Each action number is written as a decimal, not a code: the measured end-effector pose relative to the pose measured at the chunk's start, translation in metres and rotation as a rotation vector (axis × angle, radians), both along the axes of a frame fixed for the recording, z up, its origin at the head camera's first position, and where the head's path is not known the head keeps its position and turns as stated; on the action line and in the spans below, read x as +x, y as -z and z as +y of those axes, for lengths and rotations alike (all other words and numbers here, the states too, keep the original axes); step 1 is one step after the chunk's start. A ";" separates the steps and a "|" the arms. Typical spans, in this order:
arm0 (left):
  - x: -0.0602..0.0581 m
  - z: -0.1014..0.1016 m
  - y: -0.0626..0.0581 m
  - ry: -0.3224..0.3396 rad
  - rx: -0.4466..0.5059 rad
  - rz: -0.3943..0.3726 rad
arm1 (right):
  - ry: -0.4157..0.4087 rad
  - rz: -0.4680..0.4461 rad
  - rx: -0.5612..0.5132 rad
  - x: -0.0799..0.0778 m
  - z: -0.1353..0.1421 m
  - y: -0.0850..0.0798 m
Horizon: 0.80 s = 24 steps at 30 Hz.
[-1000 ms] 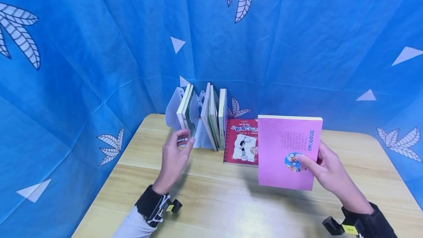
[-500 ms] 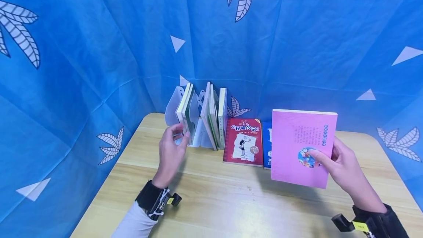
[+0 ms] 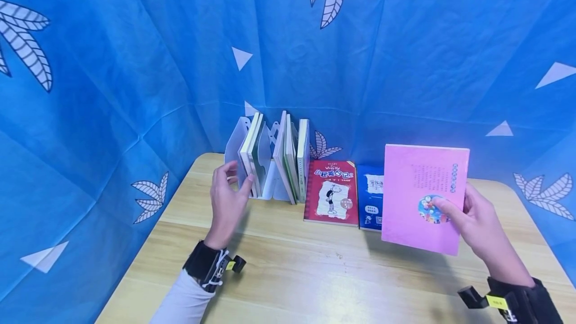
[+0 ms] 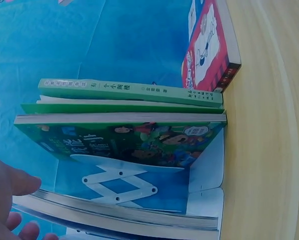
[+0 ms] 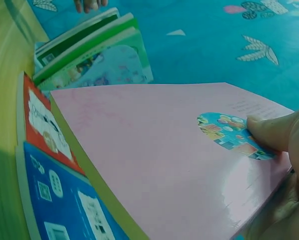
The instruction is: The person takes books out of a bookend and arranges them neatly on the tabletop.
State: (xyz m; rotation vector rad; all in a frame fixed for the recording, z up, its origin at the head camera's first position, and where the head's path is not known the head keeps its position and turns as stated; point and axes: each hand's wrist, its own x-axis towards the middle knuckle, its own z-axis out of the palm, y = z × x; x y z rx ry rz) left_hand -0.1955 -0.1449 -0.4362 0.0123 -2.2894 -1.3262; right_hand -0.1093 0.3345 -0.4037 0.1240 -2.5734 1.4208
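Observation:
My right hand grips a pink book by its right edge, thumb across the round picture on the cover. The book is tilted above the table, covering part of a blue book. My left hand is at the near edge of two upright books in a white expanding bookend. In the left wrist view, its thumb lies on one side of these pale page edges and the loosely bent fingers on the other; contact is unclear.
Several more books stand right of the bookend's middle plate, some leaning. A red book lies flat beside them, with the blue one to its right. Blue patterned cloth hangs behind the wooden table.
My right hand has carried the pink book to the right, uncovering the red book and part of the blue one. My left hand has shifted slightly left around the upright books' edge.

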 end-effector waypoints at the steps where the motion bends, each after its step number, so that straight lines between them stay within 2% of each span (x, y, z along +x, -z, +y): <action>1: -0.001 0.000 0.000 -0.002 0.002 0.000 | 0.002 -0.010 -0.004 -0.001 0.002 0.000; 6: -0.006 -0.003 -0.002 0.004 -0.006 -0.015 | 0.026 -0.038 -0.021 -0.003 0.015 0.002; 15: -0.015 -0.005 -0.005 0.075 0.004 -0.099 | 0.057 -0.062 0.016 -0.007 0.036 0.008; 24: -0.024 -0.004 0.000 0.096 0.020 -0.111 | 0.040 -0.080 -0.030 -0.011 0.055 0.017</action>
